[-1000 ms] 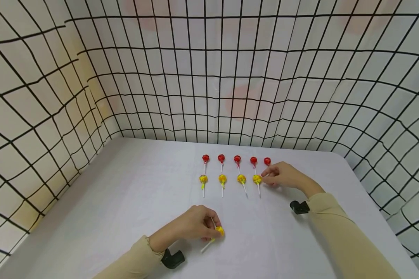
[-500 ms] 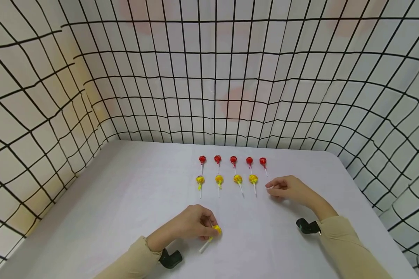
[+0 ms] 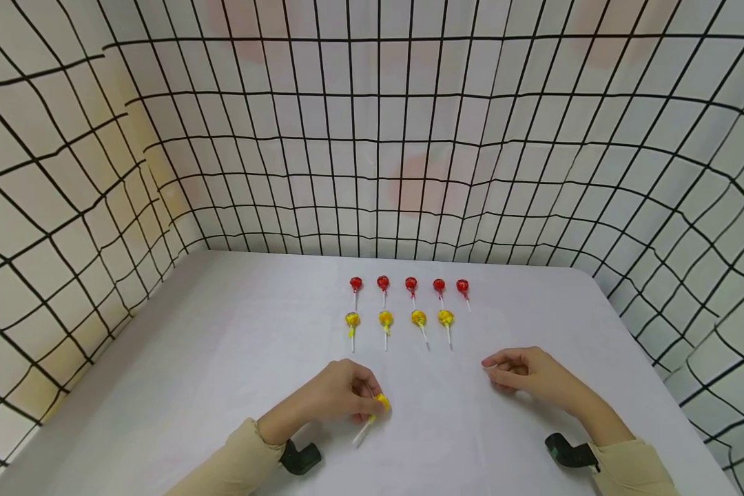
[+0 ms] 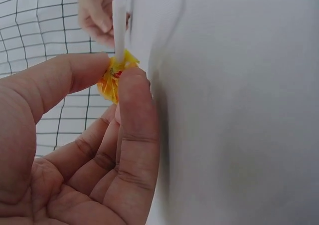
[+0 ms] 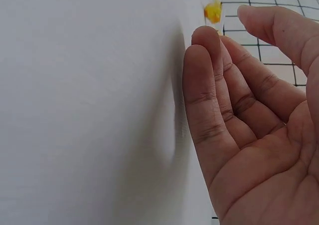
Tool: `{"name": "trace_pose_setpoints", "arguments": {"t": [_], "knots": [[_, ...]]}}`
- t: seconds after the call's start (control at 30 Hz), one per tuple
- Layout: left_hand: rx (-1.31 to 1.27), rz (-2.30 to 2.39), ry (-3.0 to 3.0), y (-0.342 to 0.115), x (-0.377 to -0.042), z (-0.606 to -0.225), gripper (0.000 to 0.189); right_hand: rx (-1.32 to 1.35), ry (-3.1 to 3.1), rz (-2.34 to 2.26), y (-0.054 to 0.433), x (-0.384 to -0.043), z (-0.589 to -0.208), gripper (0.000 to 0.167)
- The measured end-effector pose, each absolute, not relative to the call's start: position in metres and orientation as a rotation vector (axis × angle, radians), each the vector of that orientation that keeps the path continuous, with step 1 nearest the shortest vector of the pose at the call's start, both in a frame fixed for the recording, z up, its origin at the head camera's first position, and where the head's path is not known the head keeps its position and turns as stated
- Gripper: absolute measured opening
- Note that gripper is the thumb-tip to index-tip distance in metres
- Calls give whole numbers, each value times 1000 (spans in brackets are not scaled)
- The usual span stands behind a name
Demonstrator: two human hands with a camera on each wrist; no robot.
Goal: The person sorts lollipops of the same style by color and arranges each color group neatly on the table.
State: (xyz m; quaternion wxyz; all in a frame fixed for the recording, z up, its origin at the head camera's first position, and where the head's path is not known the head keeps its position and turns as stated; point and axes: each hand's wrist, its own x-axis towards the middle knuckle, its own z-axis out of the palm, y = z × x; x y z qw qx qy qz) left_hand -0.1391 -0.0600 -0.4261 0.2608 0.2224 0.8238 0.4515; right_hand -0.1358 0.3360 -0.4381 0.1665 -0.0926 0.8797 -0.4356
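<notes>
Between thumb and finger, my left hand [image 3: 345, 391] pinches a yellow-wrapped lollipop [image 4: 108, 85] by its head. Its white stick [image 4: 119, 28] points away from the fingers, down toward me in the head view. My right hand [image 3: 536, 375] holds nothing; in the right wrist view its fingers [image 5: 199, 80] are loosely bent and apart from the thumb. Ahead of the hands lies a row of several yellow lollipops [image 3: 418, 318], sticks toward me. Behind them is a row of several red lollipops [image 3: 411, 283]; the rightmost red lollipop [image 3: 462, 285] has no yellow one in front of it.
A white cloth covers the table [image 3: 254, 317]. Black wire grid panels [image 3: 372, 138] with white sheeting behind them stand along the back and both sides. Each wrist wears a dark camera mount [image 3: 300, 457] below the sleeve cuff.
My right hand has drawn back from the rightmost red lollipop toward me and slightly right, uncovering it. The left hand keeps its pinch on the yellow lollipop. The head view has shifted slightly.
</notes>
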Motion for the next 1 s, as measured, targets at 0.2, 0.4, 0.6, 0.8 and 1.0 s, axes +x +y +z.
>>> {"name": "trace_pose_setpoints", "arguments": {"t": [0.2, 0.4, 0.6, 0.8, 1.0], "knots": [[572, 1215, 2250, -58, -146, -418, 13, -243, 2438, -1299, 335, -120, -443, 40], [555, 1256, 2261, -52, -155, -404, 15, -268, 2409, -1347, 333, -110, -446, 38], [547, 1314, 2245, -44, -162, -393, 17, -235, 2393, -1336, 331, -105, -448, 39], [549, 1347, 2235, -32, -170, -381, 19, -228, 2356, -1370, 333, -103, -449, 42], [540, 1380, 2226, -16, -181, -366, 18, -249, 2329, -1383, 336, -104, -449, 42]]}}
